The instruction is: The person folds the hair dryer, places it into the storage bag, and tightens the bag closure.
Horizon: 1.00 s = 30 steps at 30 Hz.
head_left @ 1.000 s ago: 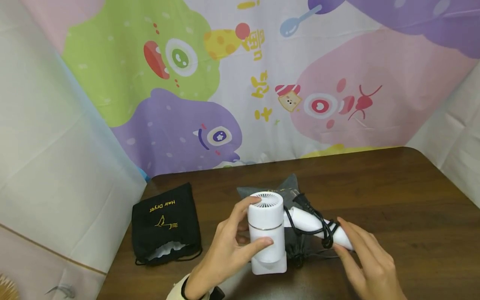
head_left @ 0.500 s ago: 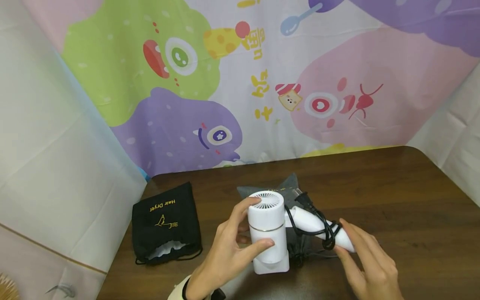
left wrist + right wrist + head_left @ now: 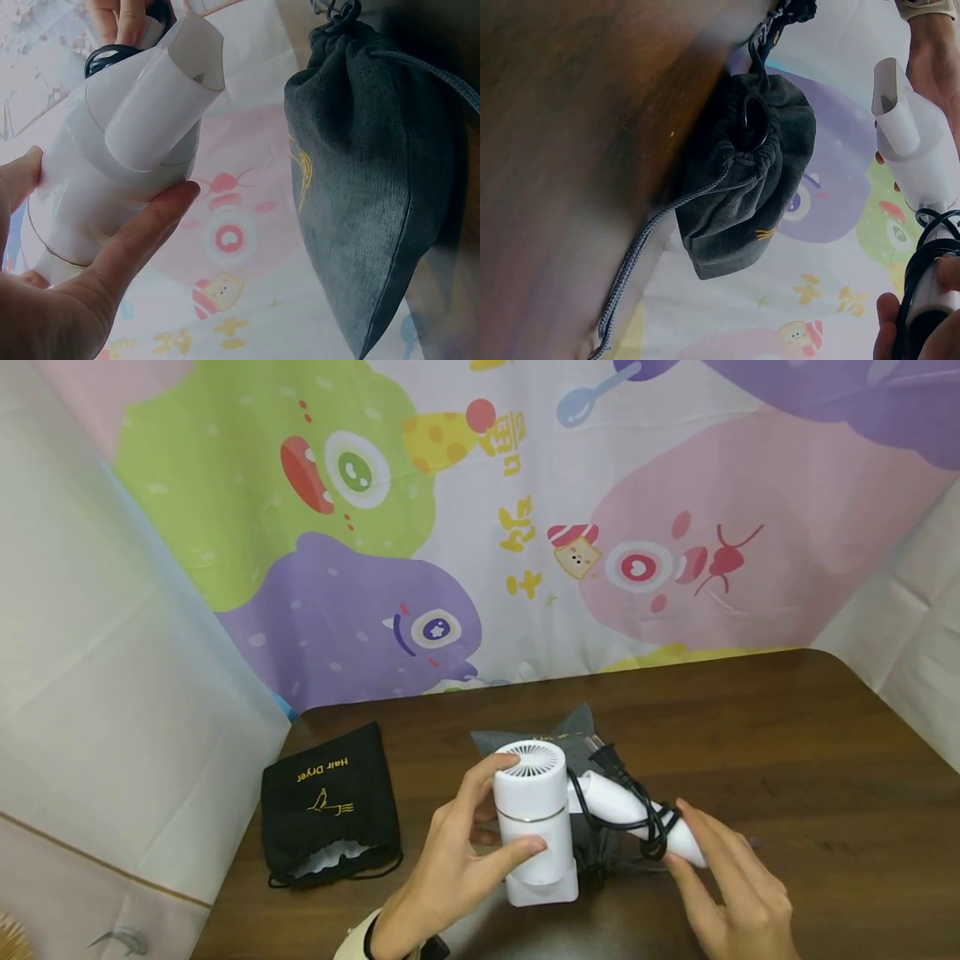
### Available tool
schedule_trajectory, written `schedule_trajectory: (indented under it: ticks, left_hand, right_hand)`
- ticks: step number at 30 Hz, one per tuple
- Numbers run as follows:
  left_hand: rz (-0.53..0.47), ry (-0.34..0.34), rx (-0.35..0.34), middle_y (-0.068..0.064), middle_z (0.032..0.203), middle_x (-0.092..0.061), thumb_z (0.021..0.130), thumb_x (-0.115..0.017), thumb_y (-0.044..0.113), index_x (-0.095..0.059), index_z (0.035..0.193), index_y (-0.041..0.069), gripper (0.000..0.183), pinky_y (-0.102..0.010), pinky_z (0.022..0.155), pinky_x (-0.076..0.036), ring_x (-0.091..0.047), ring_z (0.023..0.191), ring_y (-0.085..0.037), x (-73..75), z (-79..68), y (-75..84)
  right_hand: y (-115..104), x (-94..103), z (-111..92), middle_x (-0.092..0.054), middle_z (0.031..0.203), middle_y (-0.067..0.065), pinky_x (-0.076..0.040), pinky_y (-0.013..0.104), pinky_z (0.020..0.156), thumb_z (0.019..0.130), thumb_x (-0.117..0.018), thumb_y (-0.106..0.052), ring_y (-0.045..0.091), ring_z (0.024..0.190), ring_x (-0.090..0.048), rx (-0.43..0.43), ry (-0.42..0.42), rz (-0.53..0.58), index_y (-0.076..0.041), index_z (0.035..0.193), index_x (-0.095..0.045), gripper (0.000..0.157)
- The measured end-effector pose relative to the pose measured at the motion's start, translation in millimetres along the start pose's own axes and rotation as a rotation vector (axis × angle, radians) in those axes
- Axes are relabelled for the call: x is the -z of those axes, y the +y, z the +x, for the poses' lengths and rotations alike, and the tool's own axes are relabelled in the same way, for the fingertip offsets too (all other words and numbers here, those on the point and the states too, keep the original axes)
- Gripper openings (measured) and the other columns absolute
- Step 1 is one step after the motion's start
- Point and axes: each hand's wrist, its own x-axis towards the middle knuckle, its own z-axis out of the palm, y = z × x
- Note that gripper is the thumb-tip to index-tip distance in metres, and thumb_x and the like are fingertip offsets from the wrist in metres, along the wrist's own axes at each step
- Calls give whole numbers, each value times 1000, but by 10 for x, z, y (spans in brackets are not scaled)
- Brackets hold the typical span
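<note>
A white hair dryer [image 3: 534, 827] is held above the table in both hands. My left hand [image 3: 457, 852] grips its barrel, with a finger on the vented end and the thumb along the side. At the far end of the handle [image 3: 615, 802], my right hand [image 3: 738, 885] pinches it between thumb and fingers. A black power cord [image 3: 655, 831] is wound round that handle, its plug [image 3: 606, 760] sticking up. The flat nozzle [image 3: 169, 97] shows in the left wrist view. Behind the dryer lies a dark grey drawstring pouch [image 3: 367, 172], partly hidden in the head view.
On the left of the brown table [image 3: 847, 777] lies a black drawstring bag [image 3: 330, 810] printed "Hair Dryer", something whitish showing at its mouth. A cartoon-printed cloth [image 3: 525, 527] hangs behind the table. The pouch's cord [image 3: 641, 247] trails loose.
</note>
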Motion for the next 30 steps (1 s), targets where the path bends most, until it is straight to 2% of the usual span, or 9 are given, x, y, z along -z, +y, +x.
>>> schedule_trajectory:
  ticks: [5,7,9,12,15,18,19,26,30]
  left_hand:
    - [-92,18,11,-16,118,-64,87,-78,7,-34,148,12,75,-31,61,-60,-72,86,-20,-65,15,-17]
    - [-98,23,22,-16,119,-64,87,-78,7,-34,148,13,75,-31,60,-60,-72,86,-21,-70,19,-25]
    - [-84,23,36,-15,119,-65,86,-78,7,-35,147,14,75,-31,60,-60,-72,85,-20,-64,18,-32]
    - [-44,12,44,-13,118,-65,85,-79,9,-35,146,15,75,-30,59,-59,-72,83,-18,-44,6,-46]
    - [-11,1,44,-12,119,-65,85,-80,11,-36,146,15,75,-29,60,-59,-72,83,-16,-22,-3,-49]
    - [5,-4,52,-12,120,-65,85,-81,11,-37,145,15,75,-29,61,-59,-72,83,-16,-4,-6,-36]
    - [7,-5,51,-12,121,-65,85,-81,11,-37,145,15,75,-29,61,-59,-72,83,-16,1,-6,-31]
    - [4,-17,40,-13,121,-64,85,-80,10,-37,146,15,75,-30,63,-60,-72,84,-18,36,3,-1]
    - [-14,-73,94,-9,128,-60,86,-80,14,-33,148,20,78,-30,68,-60,-72,90,-18,70,13,15]
  right_hand:
    - [6,-8,-61,-71,90,28,-46,7,85,95,-69,-33,3,104,-65,-27,11,-11,13,104,-71,48]
    - [23,2,-90,-72,92,25,-45,7,85,95,-69,-36,1,103,-65,-51,-2,-32,11,105,-72,48]
    - [39,21,-126,-73,94,22,-45,6,84,94,-68,-39,-2,103,-64,-90,-32,-61,8,107,-73,49]
    - [40,60,-176,-74,98,17,-45,6,82,95,-65,-46,-6,102,-62,-168,-122,-117,2,113,-74,52]
    - [21,111,-194,-74,102,13,-46,9,80,90,-74,-37,6,96,-67,-249,-257,-166,-4,121,-71,45]
    - [16,140,-200,-73,107,10,-47,12,80,82,-80,-23,20,92,-68,-288,-362,-189,-7,127,-68,49]
    - [21,143,-200,-72,108,9,-47,12,81,78,-81,-17,23,92,-68,-294,-381,-188,-7,127,-67,52]
    - [66,157,-206,-72,113,7,-42,7,89,70,-87,-8,20,97,-68,-270,-427,-152,-8,127,-67,61]
    - [85,186,-204,-71,115,11,-42,6,89,72,-86,-5,21,98,-68,-259,-466,-119,-5,130,-64,62]
